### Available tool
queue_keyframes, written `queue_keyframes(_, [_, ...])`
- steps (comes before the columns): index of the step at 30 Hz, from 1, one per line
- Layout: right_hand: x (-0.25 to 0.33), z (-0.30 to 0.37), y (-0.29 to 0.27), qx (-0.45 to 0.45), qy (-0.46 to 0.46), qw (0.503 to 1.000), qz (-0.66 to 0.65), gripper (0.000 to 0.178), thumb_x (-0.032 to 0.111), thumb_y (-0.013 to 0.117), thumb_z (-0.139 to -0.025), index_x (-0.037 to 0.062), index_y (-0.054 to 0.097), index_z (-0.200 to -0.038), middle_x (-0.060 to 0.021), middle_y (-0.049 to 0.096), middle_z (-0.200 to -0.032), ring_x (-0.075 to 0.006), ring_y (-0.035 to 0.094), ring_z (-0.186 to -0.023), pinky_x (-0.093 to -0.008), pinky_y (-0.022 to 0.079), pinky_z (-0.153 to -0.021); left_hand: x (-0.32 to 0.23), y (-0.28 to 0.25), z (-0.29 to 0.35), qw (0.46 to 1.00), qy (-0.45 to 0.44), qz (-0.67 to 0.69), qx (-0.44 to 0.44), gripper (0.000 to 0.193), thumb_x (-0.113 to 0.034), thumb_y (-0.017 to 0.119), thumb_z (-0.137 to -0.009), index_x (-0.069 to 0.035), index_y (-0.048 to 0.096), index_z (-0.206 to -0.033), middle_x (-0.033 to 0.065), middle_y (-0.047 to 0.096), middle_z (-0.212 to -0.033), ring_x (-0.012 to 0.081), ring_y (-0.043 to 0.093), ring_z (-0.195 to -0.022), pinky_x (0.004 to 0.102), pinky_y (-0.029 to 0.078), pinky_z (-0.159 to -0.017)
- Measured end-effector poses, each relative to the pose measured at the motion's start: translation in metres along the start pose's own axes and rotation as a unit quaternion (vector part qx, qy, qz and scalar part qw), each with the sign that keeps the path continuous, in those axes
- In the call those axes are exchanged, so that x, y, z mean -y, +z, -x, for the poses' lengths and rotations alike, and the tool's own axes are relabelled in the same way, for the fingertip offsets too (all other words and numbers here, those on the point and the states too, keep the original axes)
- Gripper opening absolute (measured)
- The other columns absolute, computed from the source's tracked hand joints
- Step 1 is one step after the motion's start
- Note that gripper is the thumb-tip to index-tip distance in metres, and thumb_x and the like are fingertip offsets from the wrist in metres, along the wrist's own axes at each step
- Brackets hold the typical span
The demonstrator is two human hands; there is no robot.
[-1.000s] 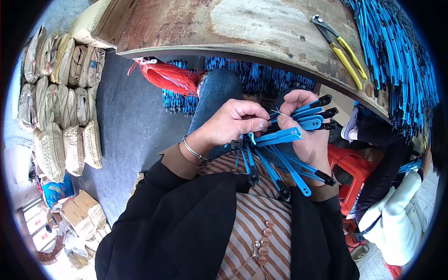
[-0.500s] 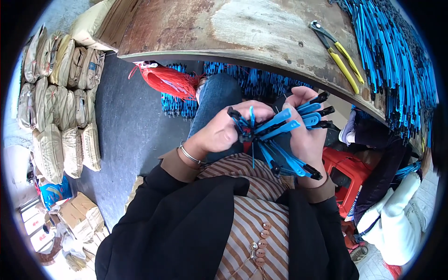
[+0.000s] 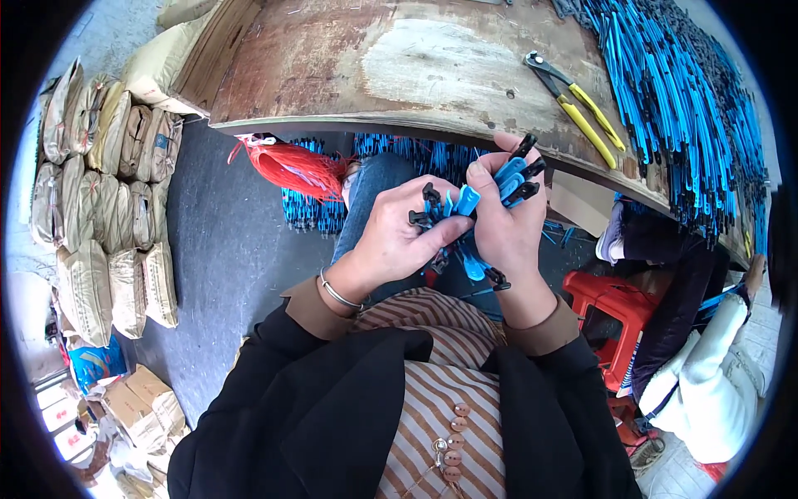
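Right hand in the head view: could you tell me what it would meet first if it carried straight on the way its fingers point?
The right hand, gripping the bundle of blue cable ties, points up toward the worn wooden tabletop. Its near edge would likely come first, though depth is unclear.
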State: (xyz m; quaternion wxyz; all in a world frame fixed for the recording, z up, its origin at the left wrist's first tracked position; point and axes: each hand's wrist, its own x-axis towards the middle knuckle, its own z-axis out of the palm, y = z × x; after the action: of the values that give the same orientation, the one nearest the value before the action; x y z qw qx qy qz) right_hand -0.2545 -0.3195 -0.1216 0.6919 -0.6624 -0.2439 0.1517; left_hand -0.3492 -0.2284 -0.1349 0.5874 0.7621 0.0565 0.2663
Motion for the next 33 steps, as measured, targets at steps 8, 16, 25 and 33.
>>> queue_keyframes(8, [0.016, -0.006, -0.012, 0.213, 0.101, 0.972, -0.026, 0.058, 0.019, 0.069, -0.077, 0.0013, 0.039, -0.123, -0.0067, 0.055, -0.094, -0.0139, 0.053, -0.087, -0.0287, 0.043, -0.079, 0.006, -0.021, 0.01, 0.966, -0.16, 0.197, 0.042, 0.018, -0.006, 0.072, -0.069, -0.003, 0.061, -0.084, 0.0056, 0.061, -0.074, 0.0141, 0.056, -0.065, 0.025, 0.044, -0.061])
queue_keyframes(16, [-0.02, -0.028, -0.068, 0.329, -0.016, 0.934, -0.138, 0.124, 0.045, 0.083, -0.051, 0.0053, 0.009, -0.142, -0.0182, 0.031, -0.138, -0.027, 0.031, -0.128, -0.039, 0.022, -0.105, 0.023, -0.055, 0.015, 0.983, -0.013, 0.15, 0.102, 0.017, -0.011, 0.073, -0.066, -0.002, 0.061, -0.075, 0.0082, 0.061, -0.072, 0.0201, 0.056, -0.068, 0.0325, 0.044, -0.062])
queue_keyframes(25, [-0.051, -0.004, -0.031, 0.421, 0.011, 0.902, -0.097, 0.128, 0.032, 0.087, -0.051, 0.0064, 0.001, -0.143, -0.0185, 0.031, -0.139, -0.028, 0.032, -0.128, -0.0396, 0.024, -0.105, 0.049, -0.06, 0.001, 0.858, 0.047, 0.437, 0.267, 0.02, -0.015, 0.073, -0.065, -0.001, 0.06, -0.072, 0.0149, 0.06, -0.072, 0.0315, 0.055, -0.068, 0.0414, 0.043, -0.065])
queue_keyframes(33, [-0.052, 0.017, -0.045, 0.432, 0.001, 0.9, -0.065, 0.1, 0.023, 0.084, -0.06, 0.0033, 0.019, -0.133, -0.0181, 0.047, -0.125, -0.0262, 0.045, -0.116, -0.037, 0.034, -0.099, 0.022, -0.048, 0.007, 0.936, -0.048, 0.312, 0.157, 0.03, -0.031, 0.07, -0.07, -0.005, 0.056, -0.065, 0.0149, 0.062, -0.068, 0.0292, 0.059, -0.068, 0.0412, 0.049, -0.07])
